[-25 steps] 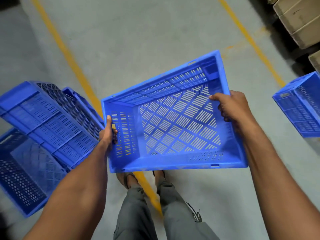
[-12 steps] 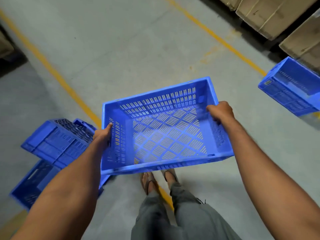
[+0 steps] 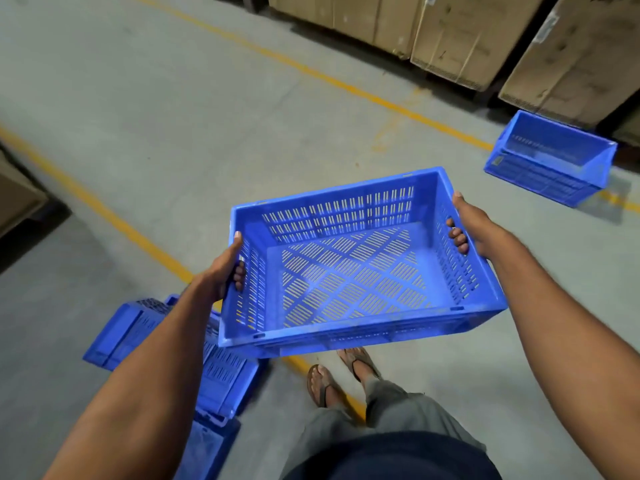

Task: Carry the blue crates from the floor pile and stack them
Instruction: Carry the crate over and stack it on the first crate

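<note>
Carrying is the step in hand: an empty blue crate [image 3: 360,268] is held up off the floor, mouth upward and roughly level, in front of the person's body and above their sandalled feet [image 3: 341,375].

Taking that held crate as the landmark, the floor pile [image 3: 214,368] lies below it and to its left, several blue crates tumbled on their sides and partly hidden behind the left forearm. A lone upright crate [image 3: 550,157] sits on the floor well beyond the held crate's far right corner, just in front of the cardboard cartons [image 3: 485,39]. A yellow floor line [image 3: 114,216] runs under the held crate.

By my reading that lone crate is the stack's base — so the next move calls for walking the load over to it, squaring the two rims and lowering straight down until the held crate seats on or in it. Whether it is one crate or already two nested, I cannot tell.

The left hand [image 3: 225,271] grips the held crate's left short wall, thumb along the rim and fingers curled through the handle slot. The right hand [image 3: 474,226] does the same on the opposite wall, fingertips [image 3: 459,239] showing inside. Both are pressed closed on the walls, with both arms stretched forward, elbows low.
</note>
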Tool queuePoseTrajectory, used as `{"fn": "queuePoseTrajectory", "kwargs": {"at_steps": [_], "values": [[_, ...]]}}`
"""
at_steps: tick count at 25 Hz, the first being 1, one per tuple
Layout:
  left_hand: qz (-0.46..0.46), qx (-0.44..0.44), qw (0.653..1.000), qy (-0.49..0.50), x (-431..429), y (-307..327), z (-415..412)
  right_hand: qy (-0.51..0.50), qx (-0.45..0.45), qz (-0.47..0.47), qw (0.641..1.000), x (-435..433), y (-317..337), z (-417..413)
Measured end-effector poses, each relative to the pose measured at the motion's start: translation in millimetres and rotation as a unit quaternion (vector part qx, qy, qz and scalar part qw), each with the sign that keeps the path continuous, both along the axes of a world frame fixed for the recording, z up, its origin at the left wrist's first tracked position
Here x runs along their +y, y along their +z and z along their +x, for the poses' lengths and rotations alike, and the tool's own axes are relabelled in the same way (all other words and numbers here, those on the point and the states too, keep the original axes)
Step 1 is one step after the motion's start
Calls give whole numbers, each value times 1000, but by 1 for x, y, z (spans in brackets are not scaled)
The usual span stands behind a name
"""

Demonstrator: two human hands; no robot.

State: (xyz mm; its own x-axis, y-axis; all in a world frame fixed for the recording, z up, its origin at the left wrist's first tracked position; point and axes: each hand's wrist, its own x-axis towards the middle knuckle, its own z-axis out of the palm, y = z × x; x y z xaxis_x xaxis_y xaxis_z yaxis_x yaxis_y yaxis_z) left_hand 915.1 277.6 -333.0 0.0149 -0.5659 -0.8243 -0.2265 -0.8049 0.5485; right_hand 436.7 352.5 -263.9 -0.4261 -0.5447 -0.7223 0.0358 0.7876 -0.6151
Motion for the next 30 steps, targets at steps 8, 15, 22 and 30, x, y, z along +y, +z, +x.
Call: {"fn": "queuePoseTrajectory", "kwargs": {"at_steps": [8,15,22,30], "values": [[-29,-37,997,-62,4,20,-79,-67,54,1,996,69,-3,-50],[-85,-106,980,-142,-9,50,-219,-170,22,0,985,153,-13,-146],[-223,-125,942,-218,14,69,-414,-276,56,-25,959,249,-19,-280],[-349,-218,881,-234,10,72,-574,-310,252,-48,915,246,-9,-401]]}}
